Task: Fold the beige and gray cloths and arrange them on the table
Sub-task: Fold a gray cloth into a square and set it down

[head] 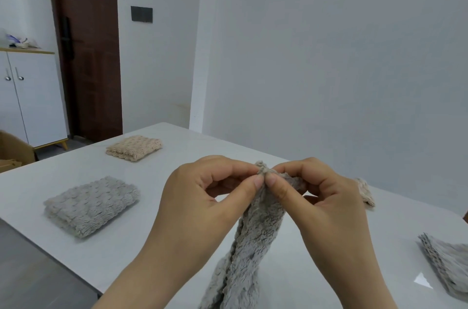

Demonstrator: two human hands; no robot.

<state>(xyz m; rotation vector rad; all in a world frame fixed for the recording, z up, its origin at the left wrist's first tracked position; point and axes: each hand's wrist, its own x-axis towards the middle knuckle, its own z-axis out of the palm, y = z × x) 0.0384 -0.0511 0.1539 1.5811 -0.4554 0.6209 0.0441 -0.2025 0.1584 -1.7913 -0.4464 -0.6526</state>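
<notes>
A fluffy gray cloth (250, 240) hangs bunched above the white table (162, 220). My left hand (210, 202) and my right hand (319, 197) both pinch its top edge, thumbs and fingertips meeting side by side. A folded gray cloth (91, 205) lies on the table at the left. Behind it, near the far edge, rests a folded beige cloth (134, 148). Part of another beige cloth (364, 192) shows behind my right hand, mostly hidden. Another gray cloth (448, 263) lies loosely at the right edge of view.
The table's left edge drops to the floor. A white wall (329, 55) stands close behind the table. A brown door (86, 55), a white cabinet (33, 98) and a cardboard box (12, 151) are at the far left.
</notes>
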